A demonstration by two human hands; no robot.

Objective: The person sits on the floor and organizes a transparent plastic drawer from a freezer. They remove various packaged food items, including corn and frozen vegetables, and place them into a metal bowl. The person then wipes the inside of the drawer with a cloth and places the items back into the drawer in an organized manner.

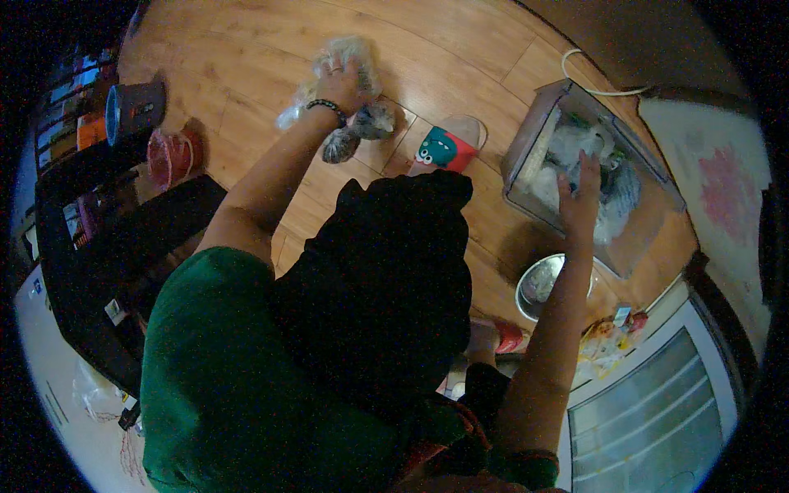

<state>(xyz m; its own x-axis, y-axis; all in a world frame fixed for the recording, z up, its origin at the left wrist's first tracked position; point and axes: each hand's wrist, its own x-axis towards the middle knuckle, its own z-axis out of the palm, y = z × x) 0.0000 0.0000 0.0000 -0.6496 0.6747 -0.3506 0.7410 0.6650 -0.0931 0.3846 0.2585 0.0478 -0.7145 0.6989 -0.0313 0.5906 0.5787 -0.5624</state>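
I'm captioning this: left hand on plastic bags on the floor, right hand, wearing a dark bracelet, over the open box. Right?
Not quite: the head view shows the dark bracelet on the wrist of the left hand, not the right hand. The rest stands.

the left hand (347, 87) hid part of the clear plastic bags (341, 49); whether its fingers gripped could not be told. two dark bundles (376, 120) beside it were too blurred to name. past the near edge of the box (526, 131), the right hand (582, 187) covered some of the bagged contents (623, 197), themselves indistinct. its forearm (567, 329) hid part of the pail (520, 297). at the left edge of the floor (238, 49), the dark shelf (152, 218) ran into the view's black rim.
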